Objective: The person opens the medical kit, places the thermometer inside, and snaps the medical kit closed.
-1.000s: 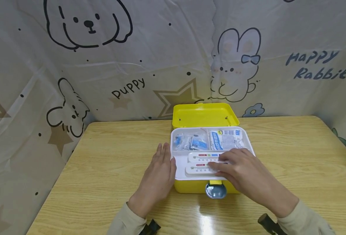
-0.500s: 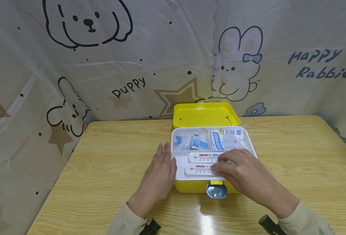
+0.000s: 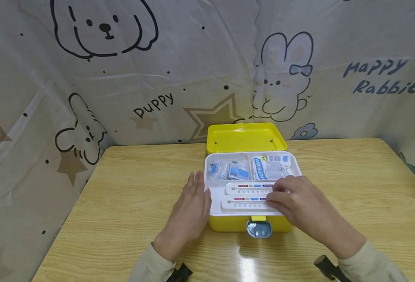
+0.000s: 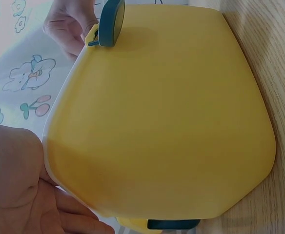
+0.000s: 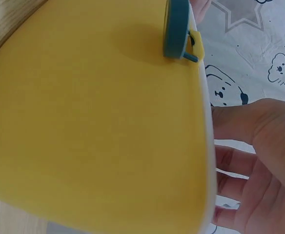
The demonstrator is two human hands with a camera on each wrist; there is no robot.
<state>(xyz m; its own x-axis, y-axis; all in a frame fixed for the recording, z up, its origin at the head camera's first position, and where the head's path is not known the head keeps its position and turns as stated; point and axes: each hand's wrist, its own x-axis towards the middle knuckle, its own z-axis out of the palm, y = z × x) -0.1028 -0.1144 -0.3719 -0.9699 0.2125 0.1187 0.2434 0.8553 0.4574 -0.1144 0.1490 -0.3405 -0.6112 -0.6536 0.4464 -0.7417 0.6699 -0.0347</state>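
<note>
A yellow first-aid box [image 3: 230, 224] stands with its yellow lid [image 3: 246, 138] raised behind its white tray [image 3: 216, 203]. Two flat white thermometers with coloured marks lie one behind the other in the front compartment: a rear thermometer [image 3: 248, 190] and a front thermometer [image 3: 246, 205]. Over their right ends is my right hand [image 3: 302, 205], fingers bent down. The right wrist view shows its thumb and fingers reaching past the rim; the fingertips are hidden. My left hand [image 3: 189, 209] rests with straight fingers along the box's left side, at the rim.
In the tray's back compartments lie clear bags with blue items [image 3: 237, 171] and a printed gauze packet [image 3: 271, 167]. A round latch [image 3: 258, 228] hangs at the box's front. The wooden table [image 3: 133, 196] ends at a patterned cloth [image 3: 179, 55].
My right hand has slid to the right along the thermometers, uncovering more of their coloured marks. The left hand stays in place.
</note>
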